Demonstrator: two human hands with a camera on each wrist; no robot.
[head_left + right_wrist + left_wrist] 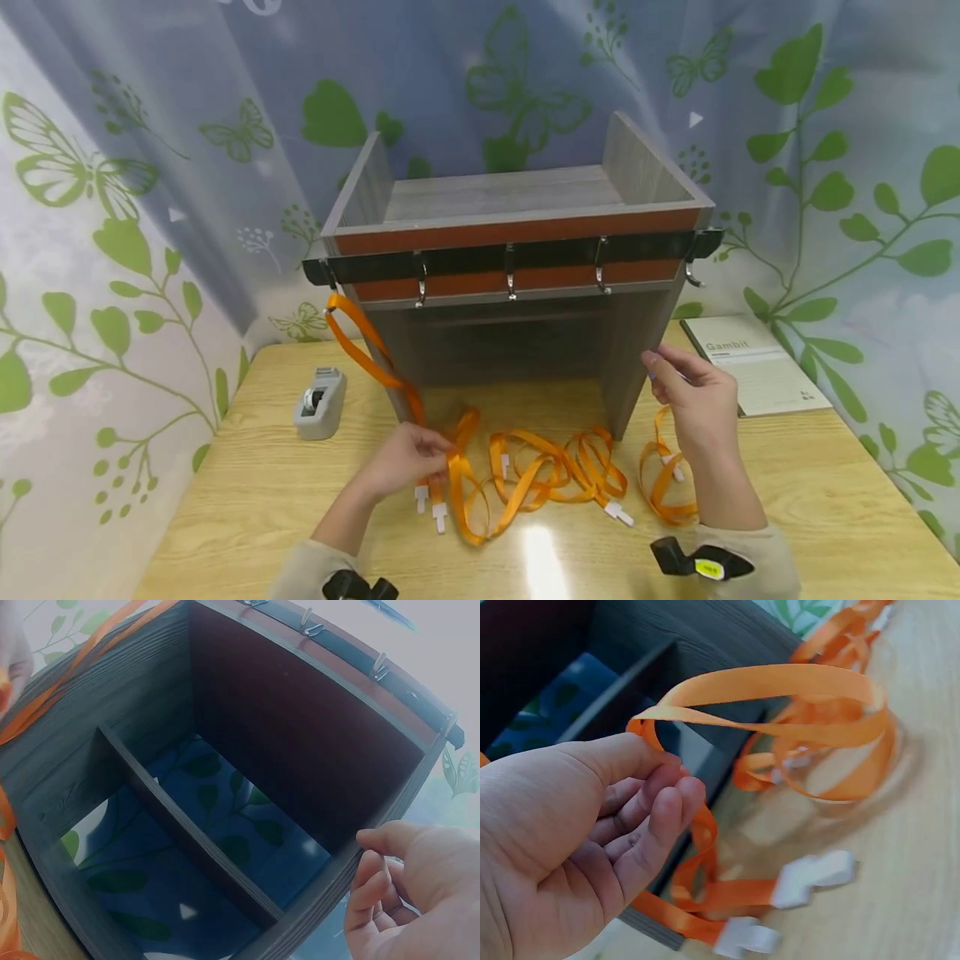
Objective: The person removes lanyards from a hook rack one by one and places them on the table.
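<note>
A grey wooden shelf unit stands on the table with a black hook rail across its front. One orange lanyard hangs from the leftmost hook, its lower part trailing beside the left panel. My left hand pinches a second orange lanyard between thumb and fingertips, and its loop stands out over the table. White clips lie below that hand. At the right panel's edge, my right hand has its fingers loosely bent, fingertips right at the panel, with nothing visible between them.
More orange lanyards lie tangled in front of the unit, with another beside my right forearm. A grey tape dispenser sits on the left. A notebook lies at the right back. Behind hangs a leaf-patterned curtain.
</note>
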